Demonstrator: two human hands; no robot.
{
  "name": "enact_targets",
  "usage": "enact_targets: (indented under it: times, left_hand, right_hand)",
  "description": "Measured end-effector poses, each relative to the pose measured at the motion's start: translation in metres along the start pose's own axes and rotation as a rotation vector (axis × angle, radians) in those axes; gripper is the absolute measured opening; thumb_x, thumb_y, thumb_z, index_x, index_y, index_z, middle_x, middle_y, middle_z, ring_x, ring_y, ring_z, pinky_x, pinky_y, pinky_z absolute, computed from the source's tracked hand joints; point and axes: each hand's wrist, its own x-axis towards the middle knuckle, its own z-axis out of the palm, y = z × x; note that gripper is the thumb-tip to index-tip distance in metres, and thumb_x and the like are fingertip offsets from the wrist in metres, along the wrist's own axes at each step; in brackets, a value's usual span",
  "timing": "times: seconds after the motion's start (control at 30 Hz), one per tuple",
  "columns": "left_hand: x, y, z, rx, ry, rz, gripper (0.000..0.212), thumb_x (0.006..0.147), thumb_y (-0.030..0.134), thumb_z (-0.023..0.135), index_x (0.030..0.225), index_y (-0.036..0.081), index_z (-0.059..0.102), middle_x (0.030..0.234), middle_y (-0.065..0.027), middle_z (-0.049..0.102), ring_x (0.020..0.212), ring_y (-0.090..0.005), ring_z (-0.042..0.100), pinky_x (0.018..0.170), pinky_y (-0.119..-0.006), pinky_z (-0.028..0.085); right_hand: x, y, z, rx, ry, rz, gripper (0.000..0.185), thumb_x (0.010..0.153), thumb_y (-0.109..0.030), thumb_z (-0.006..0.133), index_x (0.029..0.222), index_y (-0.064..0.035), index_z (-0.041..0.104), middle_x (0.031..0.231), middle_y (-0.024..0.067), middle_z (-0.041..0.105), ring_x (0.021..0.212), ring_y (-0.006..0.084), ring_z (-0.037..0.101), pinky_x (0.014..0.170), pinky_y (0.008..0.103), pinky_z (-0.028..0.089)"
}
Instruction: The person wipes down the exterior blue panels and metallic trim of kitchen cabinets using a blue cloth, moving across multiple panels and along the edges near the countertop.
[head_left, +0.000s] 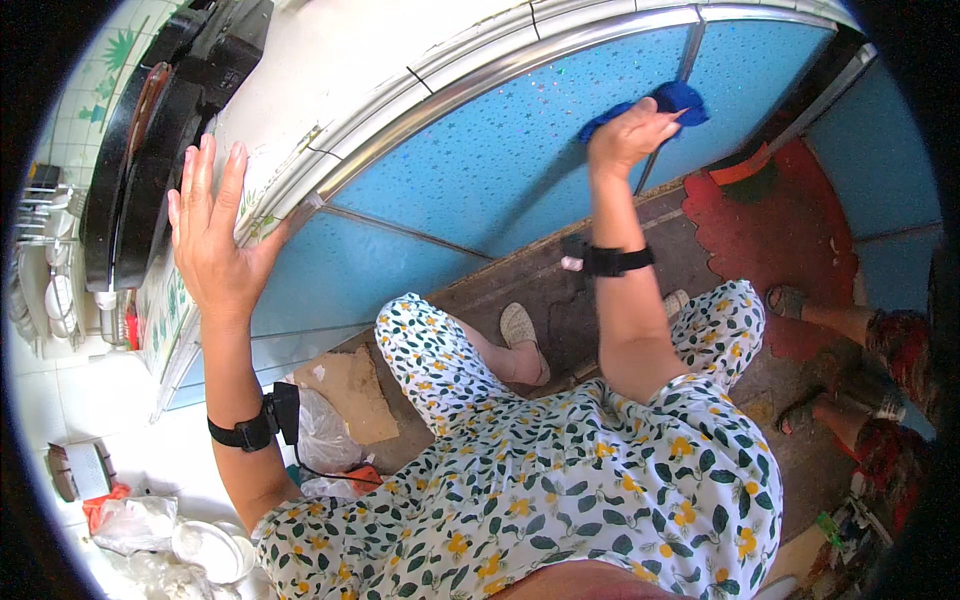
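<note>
A dark blue cloth (681, 99) is in my right hand (628, 141), pressed against a glittery light-blue cabinet door panel (480, 142). The cloth lies across the metal strip (691, 49) between two panels. My left hand (217, 232) holds nothing. Its fingers are spread at the corner of the white countertop (315, 67), with the thumb near the tiled edge; whether the palm bears on it is hard to tell.
A black gas stove (142, 150) stands on the counter by my left fingers. Another person's sandalled feet (787, 300) are at the right, near a red mat (780, 217). Cardboard (352, 397) and a plastic bag (322, 431) lie beside my left leg, with white bowls (206, 551) further left.
</note>
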Motion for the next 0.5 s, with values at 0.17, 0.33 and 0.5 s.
enact_targets:
  times: [0.17, 0.33, 0.5]
  left_hand:
    - [0.000, 0.001, 0.006, 0.007, -0.041, 0.013, 0.081, 0.065, 0.021, 0.083, 0.139, 0.016, 0.051, 0.147, -0.0131, 0.045, 0.137, -0.0329, 0.041, 0.107, -0.055, 0.033]
    - [0.007, 0.004, -0.007, -0.009, 0.002, 0.017, 0.081, 0.065, 0.019, 0.083, 0.139, 0.015, 0.052, 0.147, -0.0133, 0.045, 0.136, -0.0332, 0.042, 0.107, -0.055, 0.033]
    - [0.012, 0.001, -0.013, 0.003, -0.003, 0.036, 0.080, 0.065, 0.019, 0.083, 0.139, 0.016, 0.052, 0.147, -0.0132, 0.045, 0.136, -0.0332, 0.042, 0.107, -0.055, 0.033]
  right_hand:
    - [-0.136, -0.030, 0.036, -0.217, -0.217, -0.569, 0.087, 0.083, -0.041, 0.064, 0.142, 0.0123, 0.029, 0.147, 0.0402, 0.021, 0.131, 0.0592, 0.027, 0.109, 0.0668, 0.014]
    - [-0.057, -0.033, 0.015, 0.107, -0.263, -1.002, 0.053, 0.087, -0.034, 0.057, 0.123, 0.0046, 0.052, 0.129, 0.0225, 0.053, 0.122, 0.0430, 0.046, 0.105, 0.0522, 0.029]
    - [0.005, 0.012, -0.010, -0.194, 0.101, -0.148, 0.057, 0.102, -0.030, 0.041, 0.131, 0.0197, 0.036, 0.126, 0.0434, 0.040, 0.117, 0.0519, 0.041, 0.104, 0.0524, 0.029]
